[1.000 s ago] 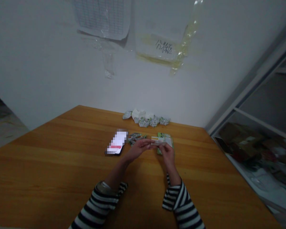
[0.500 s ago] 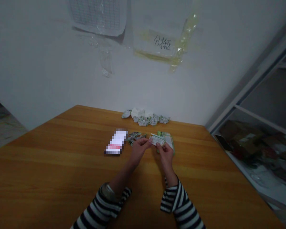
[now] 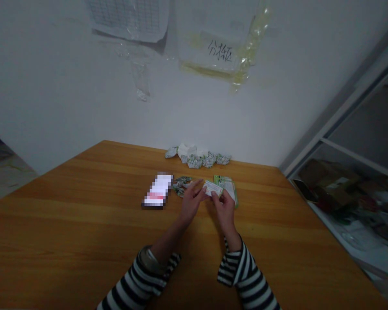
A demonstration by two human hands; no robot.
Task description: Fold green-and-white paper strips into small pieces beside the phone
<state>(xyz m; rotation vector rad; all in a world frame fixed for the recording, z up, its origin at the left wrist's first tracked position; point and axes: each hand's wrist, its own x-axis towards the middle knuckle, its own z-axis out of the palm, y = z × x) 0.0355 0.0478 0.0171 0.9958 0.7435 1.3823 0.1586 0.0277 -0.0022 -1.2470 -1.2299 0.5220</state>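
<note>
Right fingers are closed on the lower edge of a small white card with a green border. The card is held tilted, above the tabletop. Left fingers are open and extended, just beside the card's left end; contact with the card cannot be confirmed at this resolution.

The right hand and left hand are close together near the far end of the tabletop, both angled inward. A flat green-and-white packet lies directly beyond the card, its lower end just behind the right hand. A small heap of green-and-white wrappers lies just beyond the left fingers. A phone lies to the left of that heap, its screen pixelated and unreadable.

A longer row of crumpled wrappers, green and white, lies along the far edge of the tabletop against the wall. Both forearms end in black-and-white striped sleeves, and a band circles the left wrist.

A grid sheet and a label bearing handwritten characters are taped to the wall above. To the right of the tabletop stands a pale metal shelf holding brown parcels, which are blurred and not identifiable.
</note>
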